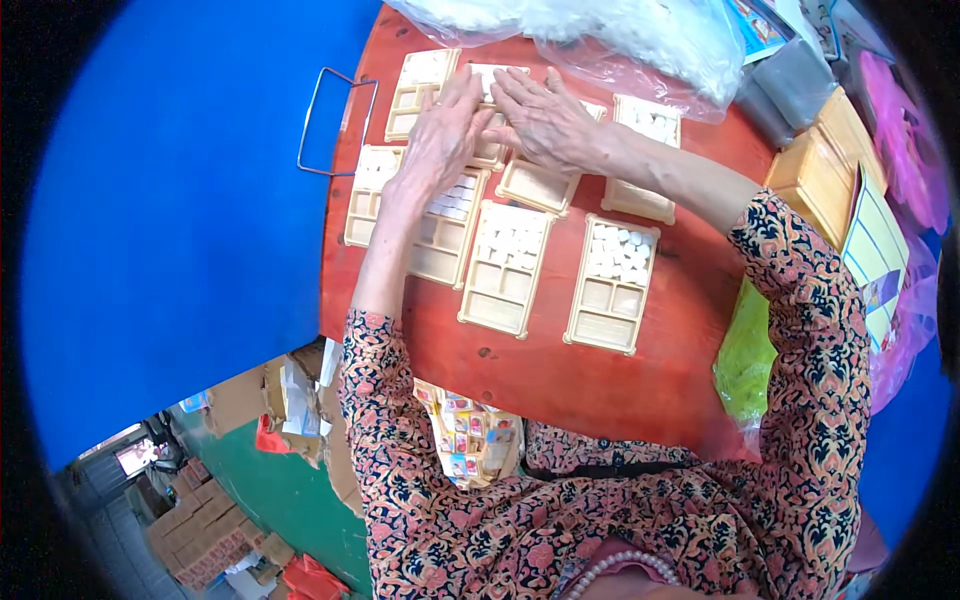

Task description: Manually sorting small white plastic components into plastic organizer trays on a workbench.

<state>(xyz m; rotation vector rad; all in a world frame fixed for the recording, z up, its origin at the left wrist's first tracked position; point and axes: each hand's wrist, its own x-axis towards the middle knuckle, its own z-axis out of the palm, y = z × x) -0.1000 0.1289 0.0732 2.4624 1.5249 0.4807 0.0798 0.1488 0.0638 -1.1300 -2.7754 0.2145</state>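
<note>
Round red desk (pixel 560 370) standing over blue floor, cardboard boxes (pixel 200 540) lying near left | bare red strip showing along the near edge, clear bag (pixel 620 40) crowding the far edge | left hand (pixel 440 135) and right hand (pixel 545 120) lying flat, fingers extended, pressing on a far-centre beige tray (pixel 490 150); grasping nothing.

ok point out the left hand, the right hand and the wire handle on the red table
left hand (pixel 440 135), head view, back of the hand
right hand (pixel 543 122), head view, back of the hand
wire handle (pixel 303 140), head view, its left side bar
</note>
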